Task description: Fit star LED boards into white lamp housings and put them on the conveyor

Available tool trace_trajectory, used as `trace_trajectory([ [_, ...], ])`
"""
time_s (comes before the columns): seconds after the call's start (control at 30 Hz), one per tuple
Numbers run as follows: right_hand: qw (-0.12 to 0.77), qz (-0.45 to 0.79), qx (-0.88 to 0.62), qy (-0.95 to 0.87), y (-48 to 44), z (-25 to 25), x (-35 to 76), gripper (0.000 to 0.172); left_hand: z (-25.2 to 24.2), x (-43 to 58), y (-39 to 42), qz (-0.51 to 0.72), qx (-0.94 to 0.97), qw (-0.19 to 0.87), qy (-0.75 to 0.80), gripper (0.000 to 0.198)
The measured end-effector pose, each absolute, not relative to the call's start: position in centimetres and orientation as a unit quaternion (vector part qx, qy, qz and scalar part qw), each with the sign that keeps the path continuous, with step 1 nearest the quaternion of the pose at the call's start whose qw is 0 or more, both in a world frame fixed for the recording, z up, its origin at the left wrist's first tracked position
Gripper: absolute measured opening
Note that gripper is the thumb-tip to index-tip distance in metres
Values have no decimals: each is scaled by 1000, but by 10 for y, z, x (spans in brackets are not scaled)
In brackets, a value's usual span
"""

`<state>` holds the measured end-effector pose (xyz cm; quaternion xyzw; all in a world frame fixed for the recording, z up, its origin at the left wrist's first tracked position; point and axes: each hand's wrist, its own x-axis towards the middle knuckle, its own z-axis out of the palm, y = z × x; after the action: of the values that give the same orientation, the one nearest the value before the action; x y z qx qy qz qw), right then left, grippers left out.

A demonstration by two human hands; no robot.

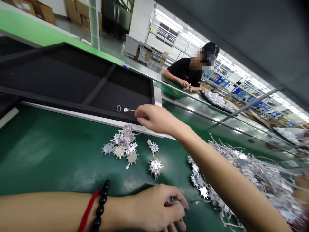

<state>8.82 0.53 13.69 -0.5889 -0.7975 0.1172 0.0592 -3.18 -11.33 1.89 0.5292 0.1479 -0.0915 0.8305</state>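
Observation:
My right hand (158, 119) is at the near edge of a black tray (130, 87), thumb and fingers closed around a thin white wire. From the fingers the wire runs left to a small white label (126, 110). Just below lies a cluster of silver gear-shaped plates (132, 157) with short tabs around their rims. My left hand (156, 206) is low over the green table, its fingers curled round something silvery, mostly hidden. Between the hands, a small stack of the same plates (155, 167) sits near another plate (154, 148).
A large heap of silver plates and white wires (251, 170) covers the right side of the green table (60, 161). A blurred hand (303, 180) shows at the right edge. Beyond a rail, a person (187, 72) handles a small item near a piled tray (218, 100).

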Motion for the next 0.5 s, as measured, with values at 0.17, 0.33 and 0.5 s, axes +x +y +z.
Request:
trace_trajectory([
  [0.17,20,163,-598,-785,89,111,64,28,23,-40,-105,-54,617,779,103,22],
  [0.33,-4,166,-627,-761,111,95,66,21,16,-38,-104,-37,605,790,88,14],
  [0.5,41,158,-619,-768,90,94,77,9,8,-25,-108,-76,477,856,183,26],
])
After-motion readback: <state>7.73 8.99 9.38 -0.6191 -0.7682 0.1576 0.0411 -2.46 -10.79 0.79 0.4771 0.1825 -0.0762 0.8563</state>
